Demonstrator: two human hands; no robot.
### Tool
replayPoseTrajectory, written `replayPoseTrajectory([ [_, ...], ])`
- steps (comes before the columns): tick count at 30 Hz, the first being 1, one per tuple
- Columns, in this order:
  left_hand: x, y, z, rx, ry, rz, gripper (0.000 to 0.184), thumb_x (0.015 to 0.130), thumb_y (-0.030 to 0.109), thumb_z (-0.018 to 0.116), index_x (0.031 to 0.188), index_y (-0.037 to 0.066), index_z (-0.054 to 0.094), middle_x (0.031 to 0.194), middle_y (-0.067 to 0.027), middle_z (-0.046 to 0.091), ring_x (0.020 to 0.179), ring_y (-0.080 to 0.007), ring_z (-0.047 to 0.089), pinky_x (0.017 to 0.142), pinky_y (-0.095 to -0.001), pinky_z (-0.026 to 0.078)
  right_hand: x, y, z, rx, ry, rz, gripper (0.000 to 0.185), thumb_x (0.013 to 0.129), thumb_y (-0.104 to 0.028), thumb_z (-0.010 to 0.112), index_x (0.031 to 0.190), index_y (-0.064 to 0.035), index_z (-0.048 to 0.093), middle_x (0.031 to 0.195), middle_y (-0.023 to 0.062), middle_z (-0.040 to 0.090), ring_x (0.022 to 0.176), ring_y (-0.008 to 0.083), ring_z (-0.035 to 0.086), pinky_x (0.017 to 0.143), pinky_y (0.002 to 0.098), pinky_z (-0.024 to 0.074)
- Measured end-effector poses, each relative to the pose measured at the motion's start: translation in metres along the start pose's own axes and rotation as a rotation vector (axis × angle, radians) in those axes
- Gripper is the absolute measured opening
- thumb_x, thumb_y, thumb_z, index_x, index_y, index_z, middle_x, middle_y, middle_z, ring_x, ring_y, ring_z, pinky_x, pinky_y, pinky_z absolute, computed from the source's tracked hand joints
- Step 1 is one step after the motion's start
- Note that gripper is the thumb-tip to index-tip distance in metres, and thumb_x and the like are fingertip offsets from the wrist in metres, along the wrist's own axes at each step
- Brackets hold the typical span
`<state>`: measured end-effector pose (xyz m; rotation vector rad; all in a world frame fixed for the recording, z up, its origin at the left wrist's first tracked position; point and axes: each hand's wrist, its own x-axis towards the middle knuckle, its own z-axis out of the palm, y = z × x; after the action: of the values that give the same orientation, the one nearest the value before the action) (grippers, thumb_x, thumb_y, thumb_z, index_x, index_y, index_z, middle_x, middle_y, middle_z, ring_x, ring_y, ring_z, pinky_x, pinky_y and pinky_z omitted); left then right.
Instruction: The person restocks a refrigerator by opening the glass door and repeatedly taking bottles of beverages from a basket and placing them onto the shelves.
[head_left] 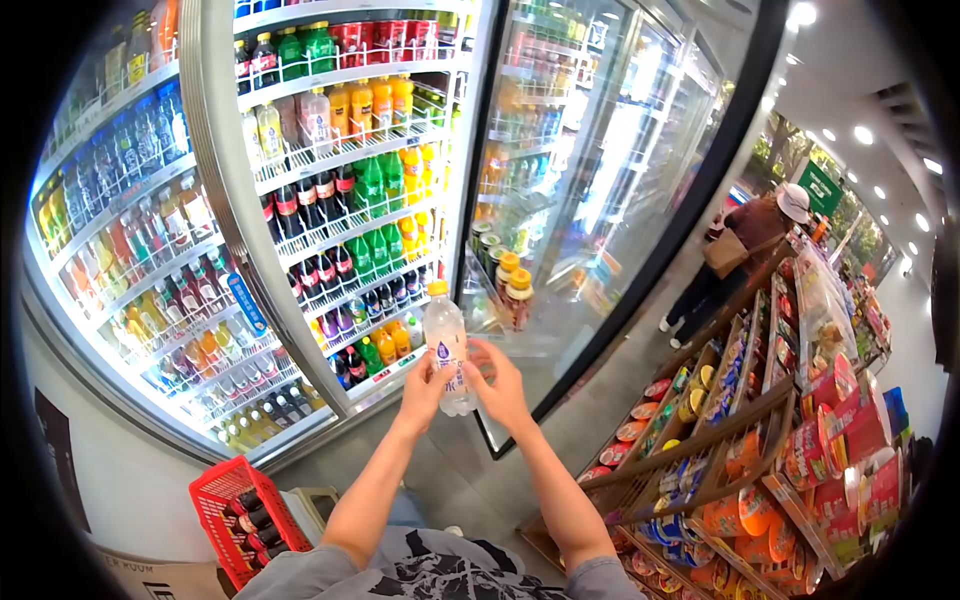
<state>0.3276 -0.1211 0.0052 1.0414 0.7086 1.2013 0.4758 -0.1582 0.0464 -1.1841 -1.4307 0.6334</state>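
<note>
Left hand (424, 388) and right hand (498, 385) grasp a yellow-capped bottle (444, 326) off the cooler shelves (350, 158); dark bottles (257, 522) already lie within the red basket (220, 475) rim.

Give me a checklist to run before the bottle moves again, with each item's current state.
1. Bottle supported by both the left hand and right hand: ok, fingers on either side of it.
2. Yellow cap in place: ok.
3. Cap seal unbroken: cannot tell, too small to see.
4. Glass door open: ok, swung out to the right of the lit shelves.
5. Red basket away from the hands: ok, low on the left, dark bottles inside.
6. Other person away from the hands: ok, beyond the door.
</note>
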Motion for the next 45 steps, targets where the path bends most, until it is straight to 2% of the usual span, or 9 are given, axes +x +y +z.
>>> replayPoseTrajectory([
  [11,0.104,0.082,-0.111,0.217,0.129,0.176,0.041,0.091,0.019,0.067,0.126,0.002,0.053,0.101,-0.0047,0.066,0.089,-0.0096,0.061,0.078,-0.0265,0.05,0.152,0.043,0.139,0.5,-0.275,0.03,0.047,0.096,-0.026,0.063,0.134,-0.0015,0.049,0.116,0.0084,0.06,0.101,0.0149,0.059,0.082,0.0291,0.0489],
  [17,0.183,0.133,-0.184,0.48,0.214,0.238,0.044,0.087,0.024,0.072,0.12,-0.002,0.059,0.113,-0.0118,0.055,0.103,-0.0178,0.057,0.088,-0.0327,0.049,0.249,0.048,0.218,0.555,-0.307,-0.05,0.043,0.097,-0.022,0.061,0.132,-0.0006,0.049,0.124,0.0122,0.059,0.111,0.0184,0.058,0.091,0.0314,0.0471],
  [20,0.226,0.146,-0.219,0.666,0.265,0.307,0.047,0.084,0.025,0.074,0.12,-0.001,0.059,0.113,-0.0127,0.056,0.099,-0.0193,0.06,0.085,-0.033,0.05,0.291,0.046,0.247,0.475,-0.263,-0.142,0.046,0.097,-0.025,0.06,0.135,-0.0011,0.05,0.124,0.011,0.062,0.11,0.0186,0.06,0.091,0.031,0.0469],
  [23,0.253,0.177,-0.223,0.562,0.267,0.295,0.044,0.084,0.02,0.073,0.121,0.001,0.059,0.116,-0.0129,0.056,0.103,-0.0215,0.061,0.082,-0.0322,0.052,0.326,0.021,0.256,0.29,-0.249,-0.169,0.044,0.097,-0.024,0.059,0.136,-0.0037,0.052,0.125,0.0116,0.062,0.112,0.0197,0.059,0.09,0.0317,0.0479],
  [28,0.314,0.219,-0.227,0.787,0.33,0.568,0.05,0.082,0.015,0.073,0.126,0.001,0.055,0.115,-0.0138,0.056,0.103,-0.0243,0.061,0.082,-0.0337,0.055,0.395,0.009,0.276,0.099,-0.086,-0.394,0.042,0.098,-0.023,0.056,0.137,-0.008,0.052,0.113,0.0139,0.058,0.098,0.0247,0.06,0.08,0.031,0.0522],
  [31,0.349,0.241,-0.227,0.827,0.327,0.613,0.051,0.082,0.016,0.074,0.127,0.001,0.055,0.117,-0.0153,0.057,0.105,-0.0269,0.061,0.084,-0.0353,0.055,0.427,-0.005,0.279,0.041,-0.075,-0.339,0.043,0.098,-0.019,0.056,0.138,-0.004,0.05,0.116,0.014,0.057,0.103,0.021,0.06,0.083,0.0297,0.0527],
  [39,0.446,0.278,-0.24,0.851,0.323,0.789,0.058,0.081,0.014,0.071,0.133,0.001,0.05,0.12,-0.0193,0.057,0.107,-0.0366,0.059,0.09,-0.0395,0.049,0.523,-0.013,0.3,0.215,-0.014,-0.485,0.047,0.096,-0.015,0.058,0.139,0.0015,0.045,0.119,0.0155,0.058,0.106,0.0226,0.06,0.087,0.0322,0.0527],
  [43,0.49,0.283,-0.258,0.887,0.358,0.791,0.049,0.081,0.007,0.07,0.127,0.001,0.053,0.115,-0.014,0.057,0.104,-0.0261,0.061,0.09,-0.0338,0.052,0.571,0.009,0.315,0.07,0.005,-0.59,0.047,0.092,-0.014,0.062,0.134,0.0013,0.048,0.118,0.0151,0.059,0.107,0.0245,0.06,0.094,0.0354,0.0463],
  [45,0.502,0.28,-0.264,0.874,0.363,0.803,0.051,0.08,0.007,0.071,0.128,0.001,0.053,0.115,-0.0145,0.058,0.104,-0.0264,0.062,0.09,-0.0341,0.052,0.589,0.018,0.321,0.082,0.002,-0.615,0.047,0.092,-0.016,0.062,0.134,0.001,0.048,0.118,0.0157,0.058,0.107,0.0254,0.06,0.093,0.0358,0.0467],
])
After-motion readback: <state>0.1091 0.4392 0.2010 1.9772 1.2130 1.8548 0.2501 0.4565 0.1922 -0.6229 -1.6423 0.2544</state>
